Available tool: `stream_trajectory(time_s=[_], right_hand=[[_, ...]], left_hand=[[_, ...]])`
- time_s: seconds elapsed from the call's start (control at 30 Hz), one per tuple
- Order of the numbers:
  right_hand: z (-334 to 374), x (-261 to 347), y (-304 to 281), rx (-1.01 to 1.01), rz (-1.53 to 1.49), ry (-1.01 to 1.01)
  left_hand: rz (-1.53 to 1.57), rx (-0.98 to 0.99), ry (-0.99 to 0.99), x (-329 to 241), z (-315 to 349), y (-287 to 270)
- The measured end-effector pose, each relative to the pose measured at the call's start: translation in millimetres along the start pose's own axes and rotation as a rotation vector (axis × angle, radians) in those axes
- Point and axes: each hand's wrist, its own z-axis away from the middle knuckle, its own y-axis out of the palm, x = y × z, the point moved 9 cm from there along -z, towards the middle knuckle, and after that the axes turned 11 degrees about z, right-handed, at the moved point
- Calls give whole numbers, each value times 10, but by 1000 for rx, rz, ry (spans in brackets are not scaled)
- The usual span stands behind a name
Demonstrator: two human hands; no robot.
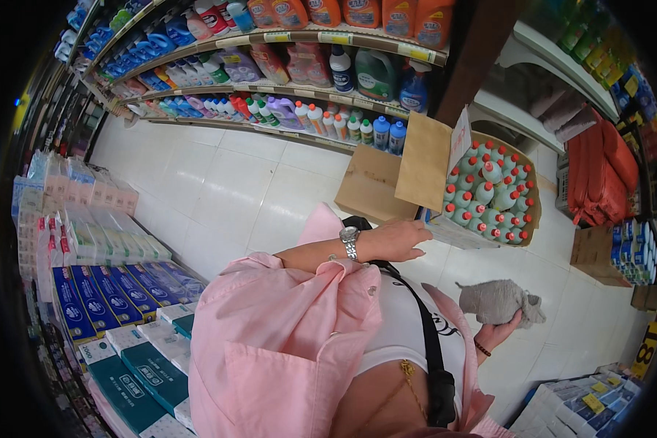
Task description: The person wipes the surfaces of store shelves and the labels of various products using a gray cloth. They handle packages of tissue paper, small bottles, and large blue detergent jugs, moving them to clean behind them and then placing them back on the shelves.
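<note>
My right hand (498, 333), with a dark beaded bracelet at its wrist, is closed round a bunched grey cloth (493, 301) and holds it out over the floor. In front of my body is my left hand (403, 241), a silver watch on its wrist. Its fingers are loosely stretched and hold nothing that I can see. Nearest to it stands an open cardboard carton (463, 232), its flaps folded up. Packed inside are several pale bottles (485, 191) with red caps; a few lie on top of the others.
Shelves (306, 91) of cleaning bottles run along the far side. Stacked packs of tissue (117, 299) crowd the left. At the right are a red bag (598, 175), a smaller carton (598, 255) and blue-white packs (580, 409). White floor tiles (226, 182) lie between.
</note>
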Motion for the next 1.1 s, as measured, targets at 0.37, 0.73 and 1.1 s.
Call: stream_trajectory(time_s=[0.37,0.73,1.1], right_hand=[[184,-421,1317,243,75,15],[893,-1383,3383,496,439,-278],[823,-1849,5011,672,459,-485]], left_hand=[[-15,-216,-54,412,891,-820],[-39,-546,-333,1477,2860,-1915],[26,-695,-354,1820,3384,-2792]])
